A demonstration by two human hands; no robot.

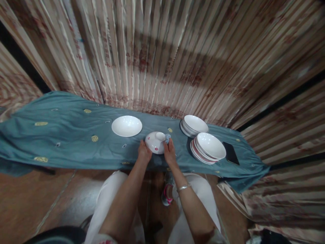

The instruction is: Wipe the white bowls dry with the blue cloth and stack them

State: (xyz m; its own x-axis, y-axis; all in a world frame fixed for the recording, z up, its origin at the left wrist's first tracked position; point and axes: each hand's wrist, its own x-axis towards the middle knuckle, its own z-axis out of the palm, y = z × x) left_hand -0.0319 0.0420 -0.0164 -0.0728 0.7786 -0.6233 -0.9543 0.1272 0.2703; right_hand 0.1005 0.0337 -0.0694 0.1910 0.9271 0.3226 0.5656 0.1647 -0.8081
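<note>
A white bowl (153, 143) with small red patterns is held upside down above the cloth-covered table, its foot ring facing up. My left hand (145, 151) grips its lower left rim. At its right side, my right hand (169, 150) pinches a small pale blue cloth (168, 137) against the bowl. A single white dish (127, 126) lies face up to the left of the bowl. To the right stand two stacks: white plates (195, 124) at the back and red-banded bowls (211, 145) nearer me.
A black phone (230, 153) lies right of the stacks. The narrow table (73, 135) has a teal cloth with yellow pineapple prints. A patterned curtain (157, 57) hangs right behind it, and dark poles (284, 100) slant at both sides.
</note>
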